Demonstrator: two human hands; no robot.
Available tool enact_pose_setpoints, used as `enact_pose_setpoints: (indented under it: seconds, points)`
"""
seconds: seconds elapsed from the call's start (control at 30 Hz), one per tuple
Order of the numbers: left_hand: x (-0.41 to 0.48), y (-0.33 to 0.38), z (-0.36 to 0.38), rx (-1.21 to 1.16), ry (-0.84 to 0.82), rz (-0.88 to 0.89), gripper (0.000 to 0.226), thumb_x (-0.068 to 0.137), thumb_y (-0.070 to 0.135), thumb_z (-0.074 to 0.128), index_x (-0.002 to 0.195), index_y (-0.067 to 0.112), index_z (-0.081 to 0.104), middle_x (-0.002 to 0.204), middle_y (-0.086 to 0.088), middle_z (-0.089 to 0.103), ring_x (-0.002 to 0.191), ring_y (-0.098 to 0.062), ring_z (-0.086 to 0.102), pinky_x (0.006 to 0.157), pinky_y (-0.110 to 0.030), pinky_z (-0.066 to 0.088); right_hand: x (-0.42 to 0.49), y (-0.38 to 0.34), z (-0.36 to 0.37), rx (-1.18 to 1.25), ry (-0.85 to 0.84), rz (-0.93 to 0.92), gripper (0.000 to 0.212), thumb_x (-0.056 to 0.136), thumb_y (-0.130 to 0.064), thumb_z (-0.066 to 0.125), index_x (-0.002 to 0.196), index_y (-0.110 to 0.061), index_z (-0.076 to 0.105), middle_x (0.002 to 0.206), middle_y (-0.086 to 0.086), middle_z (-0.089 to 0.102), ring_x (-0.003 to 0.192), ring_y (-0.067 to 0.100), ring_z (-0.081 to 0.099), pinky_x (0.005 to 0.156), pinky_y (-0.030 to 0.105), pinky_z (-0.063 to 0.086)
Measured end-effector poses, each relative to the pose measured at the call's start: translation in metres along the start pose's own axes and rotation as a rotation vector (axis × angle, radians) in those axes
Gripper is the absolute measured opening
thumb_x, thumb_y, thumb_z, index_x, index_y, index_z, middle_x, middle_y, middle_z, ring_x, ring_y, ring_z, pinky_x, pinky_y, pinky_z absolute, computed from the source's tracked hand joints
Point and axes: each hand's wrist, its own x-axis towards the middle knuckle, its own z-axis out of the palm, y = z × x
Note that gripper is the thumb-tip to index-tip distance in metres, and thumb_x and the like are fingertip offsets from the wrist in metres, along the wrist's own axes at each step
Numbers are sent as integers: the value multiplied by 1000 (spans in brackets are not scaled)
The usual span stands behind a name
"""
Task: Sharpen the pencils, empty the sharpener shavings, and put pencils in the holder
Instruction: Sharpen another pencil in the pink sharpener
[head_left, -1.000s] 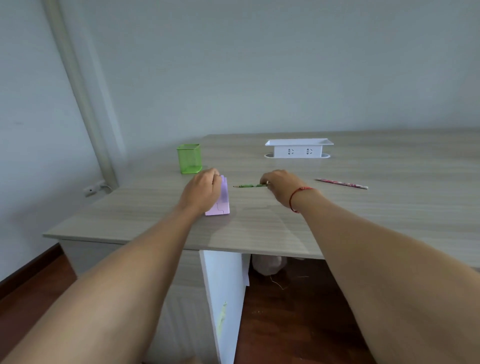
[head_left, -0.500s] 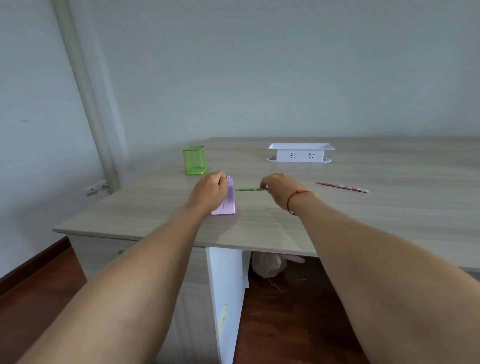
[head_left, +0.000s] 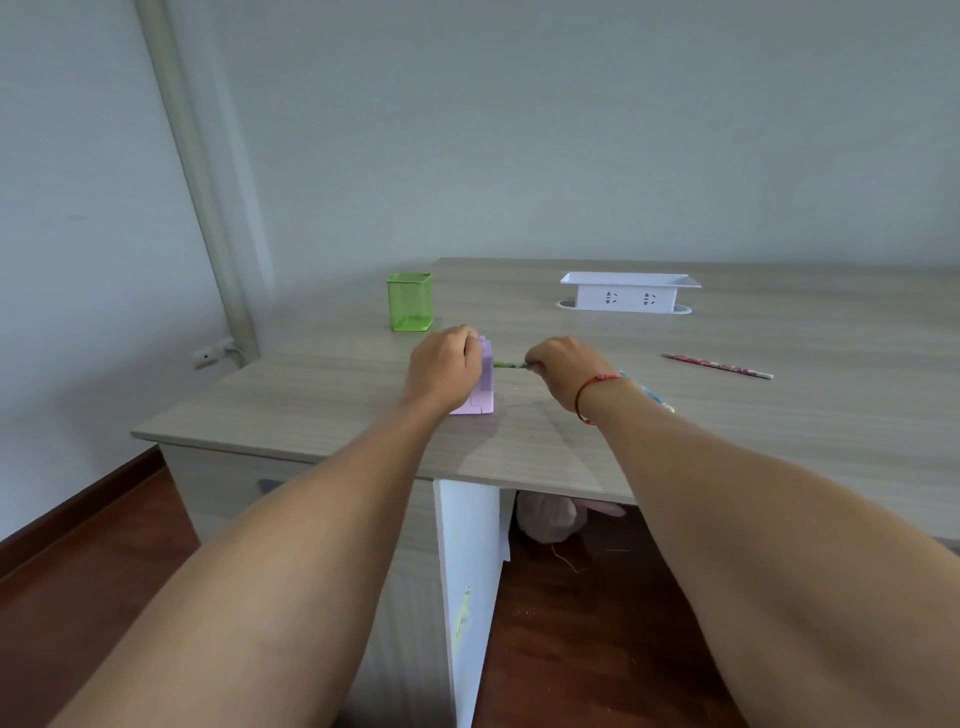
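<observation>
A lilac box-shaped sharpener (head_left: 483, 387) stands on the wooden desk (head_left: 727, 431), and my left hand (head_left: 444, 366) wraps around its left side and top. A green pencil (head_left: 506, 365) lies level with its tip in the sharpener's right face; my right hand (head_left: 561, 366) pinches its other end. Only a short piece of the pencil shows between the hands. A pink patterned pencil (head_left: 719, 366) lies on the desk to the right. A light blue pencil (head_left: 649, 393) peeks out behind my right wrist. The green mesh holder (head_left: 409, 302) stands behind my left hand and looks empty.
A white socket box (head_left: 628, 292) sits at the back middle of the desk. The desk's front edge runs just under my forearms, with a white cabinet panel (head_left: 467, 571) and a pale bag (head_left: 548, 519) on the dark wood floor below. A wall and pipe are on the left.
My right hand has pushed the green pencil leftward into the sharpener, so less of it shows. The view has tilted down a little. My left hand stays on the sharpener.
</observation>
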Motion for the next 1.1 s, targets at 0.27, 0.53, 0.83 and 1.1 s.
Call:
enact_pose_setpoints:
  seconds: [0.27,0.53,0.83,1.1]
  points:
    - [7,1,9,78,59,-20,31,98,13,33,89,3,61,90,-18,69,91,-37,57,110,-50,26,6,-19,-2,-34,5,-62,26,94,3,42,106,-3,64,114,17,62,105,35,60,80,35,46]
    - [4,7,4,20,-21,-65,31,99,13,32,95,0,60,99,-19,68,99,-37,56,116,-40,17,4,-28,0,-88,2,-96,27,91,8,41,104,-1,63,112,18,61,104,34,60,79,36,44]
    - [-6,-33,-35,-134,-91,-282,43,94,7,37,136,10,44,127,-19,58,108,-36,60,91,-38,52,-5,-49,-19,-103,46,-97,50,88,10,41,133,-10,46,127,13,51,112,35,58,85,39,45]
    - [-21,-55,-23,215,-406,-168,20,94,8,41,101,2,60,115,-21,62,106,-37,58,82,-34,43,5,-85,-24,-14,-182,-159,61,84,-12,64,139,-12,37,139,12,42,121,35,52,96,36,44]
